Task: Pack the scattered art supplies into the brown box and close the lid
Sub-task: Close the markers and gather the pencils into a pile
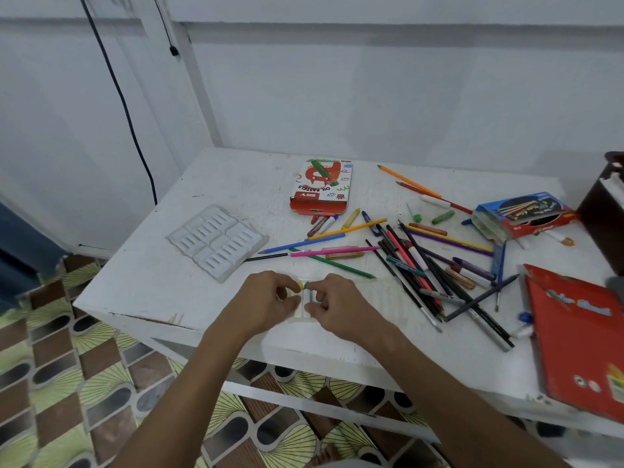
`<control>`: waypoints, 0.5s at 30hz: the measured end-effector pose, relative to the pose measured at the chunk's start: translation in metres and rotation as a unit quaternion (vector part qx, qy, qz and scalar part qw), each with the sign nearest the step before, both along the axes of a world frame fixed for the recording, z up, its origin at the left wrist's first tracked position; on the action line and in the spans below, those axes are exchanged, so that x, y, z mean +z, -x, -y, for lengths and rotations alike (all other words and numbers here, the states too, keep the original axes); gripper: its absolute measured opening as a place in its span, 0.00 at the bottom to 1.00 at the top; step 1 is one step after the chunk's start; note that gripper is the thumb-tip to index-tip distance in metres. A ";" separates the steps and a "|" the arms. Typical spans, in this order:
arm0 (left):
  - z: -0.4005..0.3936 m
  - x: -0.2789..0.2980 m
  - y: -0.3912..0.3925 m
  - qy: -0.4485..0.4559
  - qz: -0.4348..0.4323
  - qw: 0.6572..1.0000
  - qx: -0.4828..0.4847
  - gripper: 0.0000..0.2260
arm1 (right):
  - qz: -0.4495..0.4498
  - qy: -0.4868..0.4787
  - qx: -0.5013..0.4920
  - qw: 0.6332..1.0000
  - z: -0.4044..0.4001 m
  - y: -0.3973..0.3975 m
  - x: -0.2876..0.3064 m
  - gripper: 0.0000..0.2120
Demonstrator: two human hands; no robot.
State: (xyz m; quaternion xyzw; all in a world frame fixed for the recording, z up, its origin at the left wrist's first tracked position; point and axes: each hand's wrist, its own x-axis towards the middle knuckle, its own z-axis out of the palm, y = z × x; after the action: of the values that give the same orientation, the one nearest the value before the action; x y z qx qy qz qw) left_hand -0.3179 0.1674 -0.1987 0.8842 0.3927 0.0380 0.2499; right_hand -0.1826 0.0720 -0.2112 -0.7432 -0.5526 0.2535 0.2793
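Clear plastic pastel tray (305, 307) sits at the white table's (141, 292) near edge; left hand (266, 300) and right hand (337, 307) pinch crayons into it (sorting, seemingly). Next: load the rest, then box them.

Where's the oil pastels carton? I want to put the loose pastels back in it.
In the head view the oil pastels carton lies flat at the table's far middle, behind the scattered pencils and right of the clear plastic tray.
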 end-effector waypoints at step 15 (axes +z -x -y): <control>-0.048 0.034 -0.084 -0.022 0.047 0.999 0.002 0.10 | 0.058 -0.013 -0.135 0.989 0.012 -0.099 0.040 0.14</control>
State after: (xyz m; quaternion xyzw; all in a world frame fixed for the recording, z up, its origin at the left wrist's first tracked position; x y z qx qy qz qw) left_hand -0.2344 0.2155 -0.1642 0.8859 0.3816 0.0888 0.2484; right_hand -0.0833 0.0601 -0.1713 -0.8206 -0.4658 0.1629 0.2883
